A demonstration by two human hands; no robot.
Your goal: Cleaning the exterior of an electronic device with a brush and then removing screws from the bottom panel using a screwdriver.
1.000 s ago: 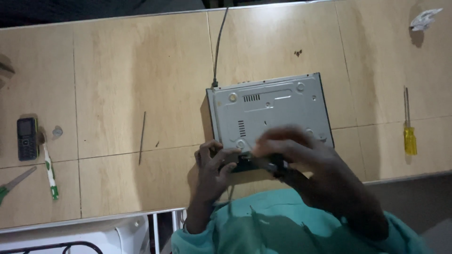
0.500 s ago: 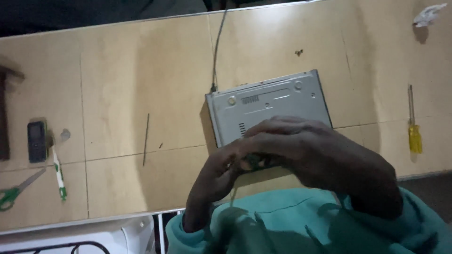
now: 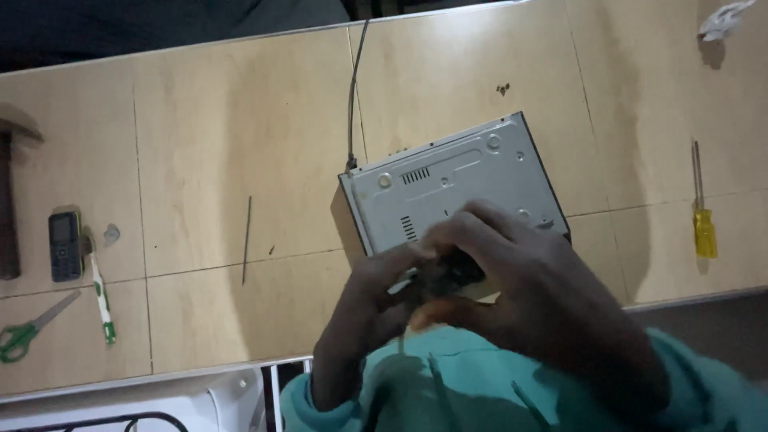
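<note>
Both hands (image 3: 480,280) on grey metal box (image 3: 456,180), cable (image 3: 352,88) behind.

A small repair workshop: a plain wooden counter (image 3: 200,144) carries a grey metal device case (image 3: 448,180) with its cable (image 3: 352,88), a yellow screwdriver (image 3: 704,220), green scissors (image 3: 28,328), a hammer (image 3: 10,200) and an old mobile phone (image 3: 64,244).

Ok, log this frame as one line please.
both hands on near edge of grey metal box | cable at box rear | yellow screwdriver right | phone, scissors left
</note>
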